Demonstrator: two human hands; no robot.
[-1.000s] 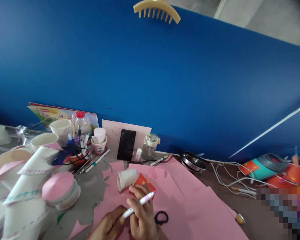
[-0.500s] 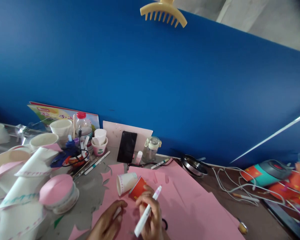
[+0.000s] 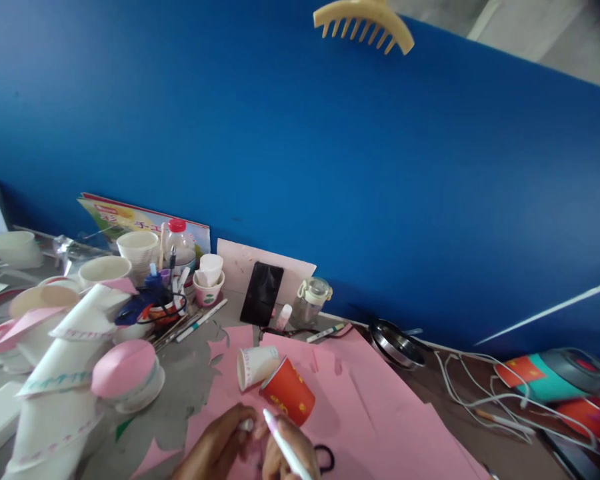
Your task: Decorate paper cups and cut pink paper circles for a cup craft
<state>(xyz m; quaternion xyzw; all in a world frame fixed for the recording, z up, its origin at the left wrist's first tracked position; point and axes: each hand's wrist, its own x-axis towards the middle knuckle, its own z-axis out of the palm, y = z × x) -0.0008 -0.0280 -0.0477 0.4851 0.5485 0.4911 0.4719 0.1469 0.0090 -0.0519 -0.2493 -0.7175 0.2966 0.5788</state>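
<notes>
The marker (image 3: 286,446) is gripped by the fingers of the right hand (image 3: 304,441), its lilac-banded end swung from 1 o'clock to 11 o'clock. By the left hand (image 3: 219,437) a small white piece (image 3: 247,425), seemingly its cap, is pinched; opening is thus suggested. The red paper cup (image 3: 291,393) is seen lying at 12 o'clock.

Room R of R hand (image 3: 303,449), over pink paper (image 3: 400,437), past blk loop (image 3: 332,459) just beside it. Ahead of hands, red cup (image 3: 291,393) & wht cup (image 3: 256,369) block. Well L of L hand (image 3: 213,443), cup pile (image 3: 53,427) in way.
</notes>
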